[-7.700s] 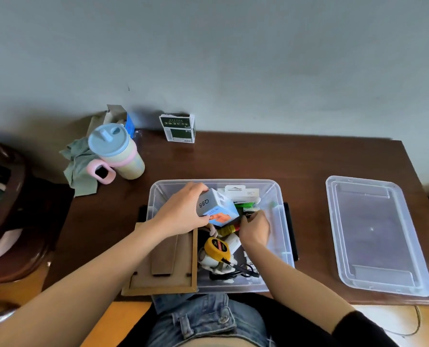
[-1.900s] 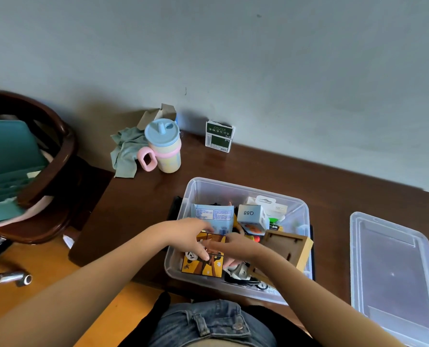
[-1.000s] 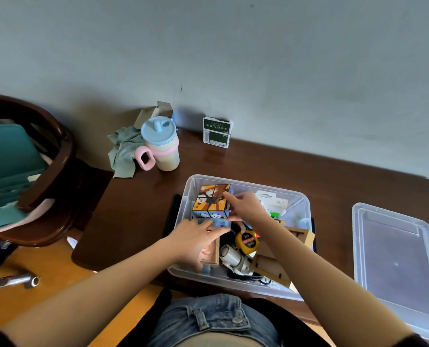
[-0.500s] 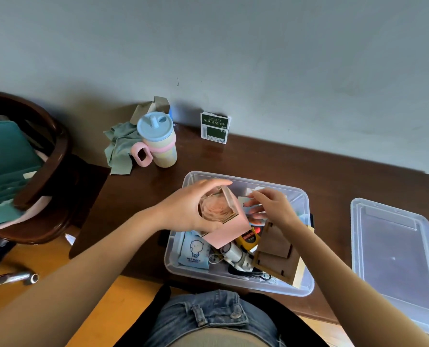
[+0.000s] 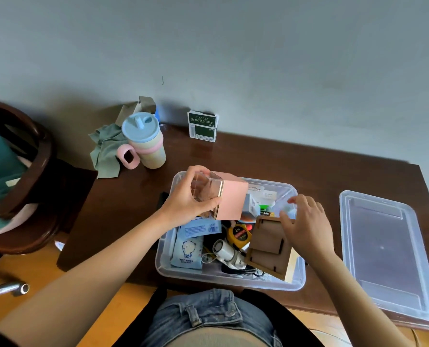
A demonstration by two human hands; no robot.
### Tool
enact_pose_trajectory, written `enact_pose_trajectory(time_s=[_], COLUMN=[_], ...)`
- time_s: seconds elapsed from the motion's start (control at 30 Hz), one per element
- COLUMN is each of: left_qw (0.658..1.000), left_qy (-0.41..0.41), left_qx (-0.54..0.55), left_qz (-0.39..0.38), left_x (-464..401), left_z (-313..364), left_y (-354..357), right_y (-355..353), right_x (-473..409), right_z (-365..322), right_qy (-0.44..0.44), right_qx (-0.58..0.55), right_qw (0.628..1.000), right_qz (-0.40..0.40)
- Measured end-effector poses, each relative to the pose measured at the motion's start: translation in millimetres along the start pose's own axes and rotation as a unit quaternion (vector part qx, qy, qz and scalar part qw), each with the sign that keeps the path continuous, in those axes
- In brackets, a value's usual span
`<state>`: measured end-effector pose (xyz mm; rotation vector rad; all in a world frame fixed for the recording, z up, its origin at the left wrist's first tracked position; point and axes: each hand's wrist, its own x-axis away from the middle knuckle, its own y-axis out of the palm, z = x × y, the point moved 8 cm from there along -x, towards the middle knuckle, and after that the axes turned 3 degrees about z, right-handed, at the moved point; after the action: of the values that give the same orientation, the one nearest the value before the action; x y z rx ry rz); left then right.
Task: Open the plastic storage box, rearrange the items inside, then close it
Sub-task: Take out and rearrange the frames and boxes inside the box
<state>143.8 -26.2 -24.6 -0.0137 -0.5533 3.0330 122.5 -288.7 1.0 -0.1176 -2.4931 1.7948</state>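
Observation:
The clear plastic storage box [image 5: 299, 279] stands open at the table's near edge. My left hand [image 5: 191, 199] grips a pink box with a clear front [image 5: 229, 200] and holds it above the storage box's far left corner. My right hand [image 5: 306, 221] reaches into the right side, fingers loosely curled over the top of a wooden frame [image 5: 268, 244] that leans there; whether it grips anything I cannot tell. Inside lie a wet wipes pack [image 5: 187, 249], a yellow tape measure [image 5: 238, 234] and a white cylinder [image 5: 224, 250]. The lid [image 5: 383, 249] lies on the table to the right.
A pastel cup with a blue lid [image 5: 144, 141] and a green cloth [image 5: 106, 151] stand at the table's back left. A green and white carton [image 5: 203, 126] is against the wall. A dark wooden chair [image 5: 21, 186] stands to the left of the table.
My left hand has lifted the pink box higher and turned it. My right hand has moved right, from the middle of the storage box to the wooden frame's top.

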Motion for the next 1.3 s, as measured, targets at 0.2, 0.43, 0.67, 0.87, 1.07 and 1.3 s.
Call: enact_pose_trajectory(time_s=[0.2,0.43,0.67,0.87,1.07,1.3], left_qw=[0.999,0.987,0.987,0.979,0.975,0.979], left_qy=[0.022,0.057,0.054,0.005,0.026,0.081], left_qx=[-0.034,-0.137,-0.135,-0.133,-0.190,-0.174], left_qz=[0.000,-0.063,-0.069,-0.152,-0.112,-0.063], left_x=[3,3,-7,-8,-2,2], left_z=[-1,-6,-3,-12,-12,-2], left_y=[-8,-2,-30,-30,-27,-32], right_y=[16,27,26,44,48,72], right_x=[19,17,11,22,32,40], right_z=[22,21,29,31,23,-23], right_qy=[0.062,0.089,0.109,0.215,0.213,0.190], right_qx=[0.035,-0.030,-0.172,-0.378,-0.439,-0.418], right_qw=[0.992,0.978,0.957,0.850,0.799,0.790], right_qz=[-0.108,-0.187,-0.207,-0.298,-0.350,-0.406])
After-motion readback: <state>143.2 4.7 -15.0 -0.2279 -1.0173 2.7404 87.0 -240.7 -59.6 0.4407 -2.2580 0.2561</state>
